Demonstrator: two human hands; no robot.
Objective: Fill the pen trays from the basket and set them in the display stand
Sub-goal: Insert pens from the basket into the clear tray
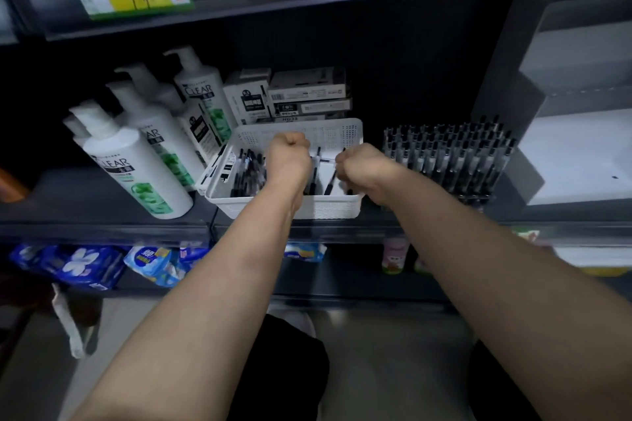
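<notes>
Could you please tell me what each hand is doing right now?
Left hand: curled in a fist over the basket; contents cannot be told.
Right hand: curled, grip closed on a pen.

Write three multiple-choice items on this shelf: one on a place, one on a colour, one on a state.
1. The pen display stand is where from the basket? A left B right C below
2. The basket is: A white B blue C red
3. The left hand and right hand are: A flat on the shelf B curled over the basket C gripping bottles

Key: B, the stand sits right of the basket; A, its mesh walls are white; B, both fists curl above the pens, contents hidden.
</notes>
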